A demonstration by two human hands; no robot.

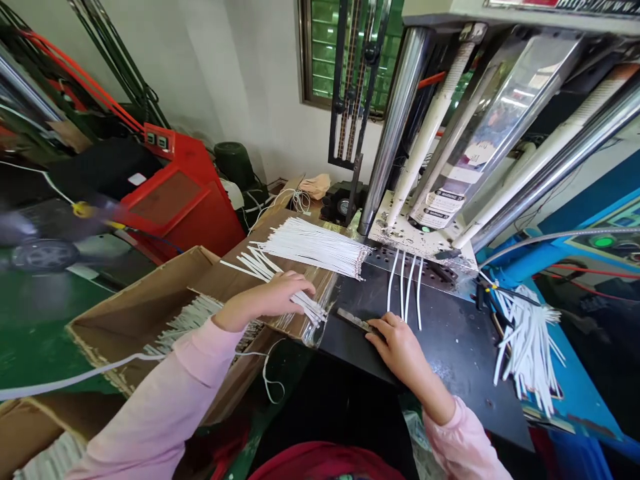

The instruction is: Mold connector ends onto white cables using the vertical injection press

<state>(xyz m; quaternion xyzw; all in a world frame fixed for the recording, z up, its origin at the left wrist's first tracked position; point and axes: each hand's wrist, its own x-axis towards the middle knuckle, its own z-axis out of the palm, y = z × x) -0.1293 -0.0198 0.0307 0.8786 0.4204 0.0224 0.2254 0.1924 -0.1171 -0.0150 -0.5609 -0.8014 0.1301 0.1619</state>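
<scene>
At the near edge of the black counter [453,373], the left hand [267,297] clenches a bundle of thin white cables [310,308] above a clear plastic sheet [327,283]. The right hand [395,347] curls over a narrow steel bar [356,321], just beside four loose white cables [406,290].

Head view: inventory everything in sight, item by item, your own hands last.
White cable bundle: one, white, on clear plastic over the carton.
Loose cables: four, white, on the black work plate.
Cable bunch: one, white, on the blue machine, right.
Cardboard carton: one, brown, left.
Metal bar: one, grey, on the black work plate.
Press columns: several, chrome and white, upper right.
Machine housing: one, red, left.
Window: one, green-tinted, back wall.
Left hand: one, pink sleeve, gripping a cable handful.
Right hand: one, pink sleeve, on the metal bar.
</scene>
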